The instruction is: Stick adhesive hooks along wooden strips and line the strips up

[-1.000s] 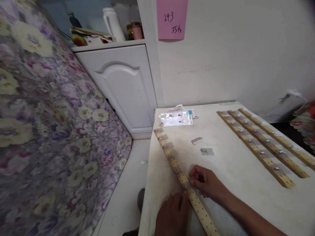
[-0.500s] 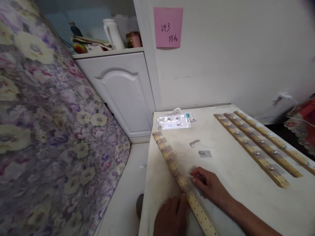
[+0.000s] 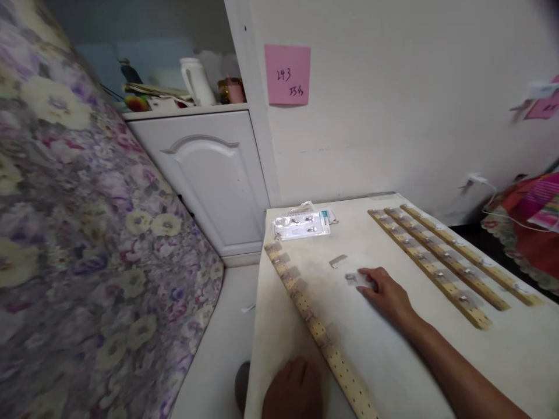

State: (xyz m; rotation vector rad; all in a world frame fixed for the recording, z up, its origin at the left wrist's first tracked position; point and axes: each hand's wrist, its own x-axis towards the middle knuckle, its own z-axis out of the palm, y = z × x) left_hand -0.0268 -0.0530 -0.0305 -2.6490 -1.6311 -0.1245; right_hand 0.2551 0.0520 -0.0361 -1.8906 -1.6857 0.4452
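My right hand (image 3: 381, 290) reaches over the table, thumb and forefinger closed at the right edge of a clear adhesive hook (image 3: 350, 279) that lies there. Beyond it lies another hook piece (image 3: 338, 261). A long perforated wooden strip (image 3: 345, 375) runs diagonally across the table's left side, with several clear hooks spaced along its far part. Just left of this strip, at the bottom, rests my left hand (image 3: 293, 389). Its fingers are curled together, apart from the strip, with nothing visible in them; the fingertips are partly hidden.
Three similar strips (image 3: 430, 269) with hooks lie along the right side of the table (image 3: 388, 372). Clear hook packages (image 3: 301, 226) are at the far left corner. A floral curtain (image 3: 109, 233) and white cabinet (image 3: 213, 186) stand left; a pink note (image 3: 287, 74) is on the wall.
My right hand has moved away from the strip, forward to the loose clear hook. My left hand has drawn back from the strip, its fingers now curled. The view has shifted slightly.
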